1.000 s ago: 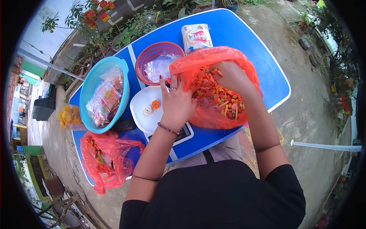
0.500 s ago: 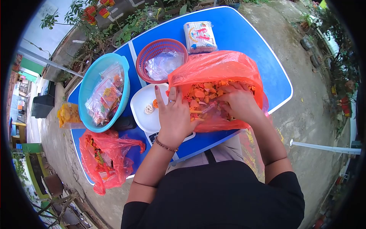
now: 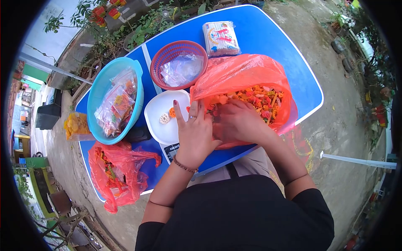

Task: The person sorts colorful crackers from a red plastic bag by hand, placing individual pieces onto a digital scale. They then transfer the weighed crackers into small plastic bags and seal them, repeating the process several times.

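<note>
A translucent red plastic bag (image 3: 247, 69) lies with its mouth towards me, full of small orange, red and yellow dry snack pieces (image 3: 259, 98). My left hand (image 3: 194, 134) rests at the bag's left edge, index finger stretched out and thumb spread; the other fingers touch the rim. Inside the bag, my right hand (image 3: 238, 121) reaches left among the pieces, its fingertips partly hidden. Left of my left hand stands a white kitchen scale (image 3: 159, 104). On it lie a cream wheel-shaped piece (image 3: 164, 119) and an orange piece (image 3: 171, 112).
A turquoise basin (image 3: 138, 79) holds several filled clear bags. Beside it a brown-red basket (image 3: 157, 58) holds clear plastic bags. A wrapped pack (image 3: 220, 38) lies at the back, another red bag (image 3: 130, 167) front left. The blue table (image 3: 268, 33) has white edging.
My right hand has moved left inside the bag, uncovering pieces on the right side. My left hand has shifted slightly right and down, still at the bag's edge.
</note>
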Demonstrator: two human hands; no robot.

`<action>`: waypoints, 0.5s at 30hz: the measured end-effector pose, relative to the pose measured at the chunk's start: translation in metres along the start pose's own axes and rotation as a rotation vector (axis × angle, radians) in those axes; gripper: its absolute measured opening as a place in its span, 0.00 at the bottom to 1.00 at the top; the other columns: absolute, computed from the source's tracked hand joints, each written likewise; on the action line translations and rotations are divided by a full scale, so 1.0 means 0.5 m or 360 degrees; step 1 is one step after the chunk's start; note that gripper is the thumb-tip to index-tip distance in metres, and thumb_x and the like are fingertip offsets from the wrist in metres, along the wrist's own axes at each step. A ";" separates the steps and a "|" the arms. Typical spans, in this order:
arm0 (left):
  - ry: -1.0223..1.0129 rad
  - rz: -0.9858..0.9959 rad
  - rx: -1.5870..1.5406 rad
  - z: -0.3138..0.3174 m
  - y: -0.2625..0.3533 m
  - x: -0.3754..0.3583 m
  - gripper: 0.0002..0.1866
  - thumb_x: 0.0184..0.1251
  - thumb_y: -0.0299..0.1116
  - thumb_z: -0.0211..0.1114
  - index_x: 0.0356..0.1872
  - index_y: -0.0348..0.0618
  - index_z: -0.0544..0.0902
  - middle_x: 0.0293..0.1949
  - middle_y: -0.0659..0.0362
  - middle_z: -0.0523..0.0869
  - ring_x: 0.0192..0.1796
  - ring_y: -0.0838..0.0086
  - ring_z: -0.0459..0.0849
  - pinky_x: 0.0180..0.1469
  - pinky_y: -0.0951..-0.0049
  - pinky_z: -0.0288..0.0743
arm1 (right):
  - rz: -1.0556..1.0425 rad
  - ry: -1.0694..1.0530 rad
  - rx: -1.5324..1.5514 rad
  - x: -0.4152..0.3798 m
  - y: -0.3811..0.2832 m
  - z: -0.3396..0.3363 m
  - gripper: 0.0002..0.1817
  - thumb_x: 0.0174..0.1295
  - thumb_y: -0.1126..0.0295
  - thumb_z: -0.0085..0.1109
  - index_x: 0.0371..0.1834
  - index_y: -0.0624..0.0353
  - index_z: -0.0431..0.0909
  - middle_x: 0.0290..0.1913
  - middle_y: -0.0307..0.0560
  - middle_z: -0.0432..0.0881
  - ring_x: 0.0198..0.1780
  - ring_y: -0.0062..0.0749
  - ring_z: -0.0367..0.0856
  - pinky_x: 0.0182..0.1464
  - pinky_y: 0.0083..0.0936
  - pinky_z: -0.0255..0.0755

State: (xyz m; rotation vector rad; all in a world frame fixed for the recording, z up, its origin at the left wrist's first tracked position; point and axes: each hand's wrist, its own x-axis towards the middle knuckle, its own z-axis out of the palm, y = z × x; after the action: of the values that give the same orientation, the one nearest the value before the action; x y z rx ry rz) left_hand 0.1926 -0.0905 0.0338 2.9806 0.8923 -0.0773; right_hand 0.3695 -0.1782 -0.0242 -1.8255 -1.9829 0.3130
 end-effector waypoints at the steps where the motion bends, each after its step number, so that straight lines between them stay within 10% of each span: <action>1: 0.0038 0.0011 -0.0011 0.006 -0.001 -0.003 0.37 0.40 0.56 0.83 0.52 0.43 0.87 0.70 0.46 0.74 0.80 0.55 0.59 0.79 0.26 0.29 | 0.0064 0.0027 -0.0045 -0.009 0.011 -0.009 0.13 0.54 0.66 0.69 0.43 0.50 0.90 0.61 0.46 0.82 0.71 0.49 0.71 0.71 0.51 0.66; 15: 0.0022 0.0265 -0.0330 0.025 0.009 -0.010 0.29 0.47 0.49 0.82 0.52 0.50 0.88 0.75 0.50 0.72 0.79 0.58 0.64 0.78 0.27 0.31 | 0.0386 0.0429 -0.0261 -0.089 0.038 -0.098 0.13 0.52 0.76 0.67 0.42 0.54 0.90 0.59 0.50 0.83 0.64 0.51 0.77 0.66 0.43 0.73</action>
State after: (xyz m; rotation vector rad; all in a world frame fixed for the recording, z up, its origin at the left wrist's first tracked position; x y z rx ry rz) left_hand 0.1902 -0.0974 0.0216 2.8494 0.6079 0.0376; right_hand 0.4106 -0.2259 0.0041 -2.0914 -1.6492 -0.0280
